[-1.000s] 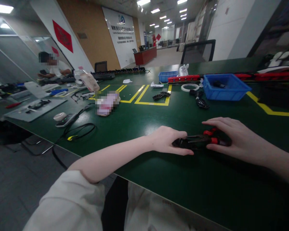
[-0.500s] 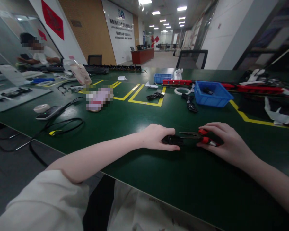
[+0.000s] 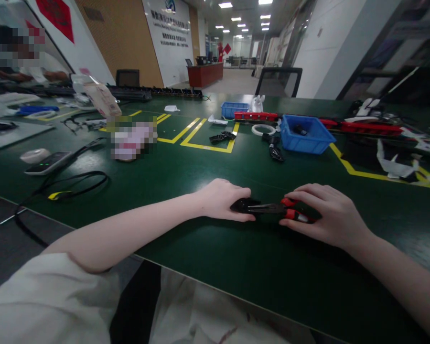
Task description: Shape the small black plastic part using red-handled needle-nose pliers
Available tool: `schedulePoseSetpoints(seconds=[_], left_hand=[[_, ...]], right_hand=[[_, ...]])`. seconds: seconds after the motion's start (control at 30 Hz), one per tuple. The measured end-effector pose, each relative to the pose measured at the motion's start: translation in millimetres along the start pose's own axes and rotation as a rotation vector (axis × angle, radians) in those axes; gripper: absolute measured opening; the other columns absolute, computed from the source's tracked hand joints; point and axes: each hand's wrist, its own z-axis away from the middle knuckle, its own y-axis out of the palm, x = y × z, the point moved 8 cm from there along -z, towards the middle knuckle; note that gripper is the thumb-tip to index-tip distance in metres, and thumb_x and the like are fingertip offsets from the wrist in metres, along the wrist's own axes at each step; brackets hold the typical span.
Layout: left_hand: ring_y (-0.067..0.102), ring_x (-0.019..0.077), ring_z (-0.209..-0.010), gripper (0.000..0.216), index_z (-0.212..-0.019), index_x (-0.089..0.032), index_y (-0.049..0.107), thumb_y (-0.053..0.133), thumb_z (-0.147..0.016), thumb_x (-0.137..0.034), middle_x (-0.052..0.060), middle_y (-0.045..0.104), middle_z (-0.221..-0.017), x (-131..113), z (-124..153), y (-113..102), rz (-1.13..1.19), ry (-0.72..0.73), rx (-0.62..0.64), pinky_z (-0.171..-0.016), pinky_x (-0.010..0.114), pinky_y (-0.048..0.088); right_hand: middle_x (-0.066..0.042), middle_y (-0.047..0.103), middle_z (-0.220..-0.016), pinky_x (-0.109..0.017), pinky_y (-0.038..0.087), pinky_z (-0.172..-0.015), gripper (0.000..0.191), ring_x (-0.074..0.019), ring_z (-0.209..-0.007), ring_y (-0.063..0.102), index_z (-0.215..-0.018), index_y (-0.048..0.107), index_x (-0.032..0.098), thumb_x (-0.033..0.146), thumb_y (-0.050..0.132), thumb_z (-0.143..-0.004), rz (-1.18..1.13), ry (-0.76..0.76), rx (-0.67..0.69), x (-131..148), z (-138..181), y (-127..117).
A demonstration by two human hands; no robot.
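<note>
My left hand [image 3: 220, 199] is closed around a small black part [image 3: 242, 205] lying on the green table [image 3: 208, 267]. My right hand [image 3: 324, 217] grips the red handles of a pair of pliers [image 3: 284, 210]. The pliers' dark jaws point left and meet the black part between my two hands. Both hands rest on the table near its front edge.
A blue bin [image 3: 306, 136], a smaller blue bin [image 3: 232, 110], red rails [image 3: 256, 116], a white tape ring [image 3: 263, 129] and black parts [image 3: 222, 137] lie farther back. Left are a phone [image 3: 48, 162], black cable [image 3: 75, 184] and another person [image 3: 17, 62]. Yellow tape [image 3: 200, 143] marks zones.
My hands stay on the black part and the pliers. The camera has swung to the right, so everything has drifted left in view.
</note>
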Motion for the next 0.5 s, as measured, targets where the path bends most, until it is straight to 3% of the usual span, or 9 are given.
schedulePoseSetpoints(seconds=[0.5], left_hand=[[0.057, 0.0130, -0.053, 0.041, -0.083, -0.018, 0.053, 0.053, -0.083, -0.059, -0.002, 0.065, -0.069, -7.4, 0.0, -2.0, -0.079, 0.062, -0.037, -0.057, 0.026, 0.037]], right_hand=[[-0.010, 0.066, -0.087, -0.035, 0.048, -0.064, 0.039, -0.0211, -0.075, 0.062, -0.093, 0.064, 0.016, 0.052, 0.061, -0.080, -0.066, 0.048, 0.042, 8.6, -5.5, 6.9]])
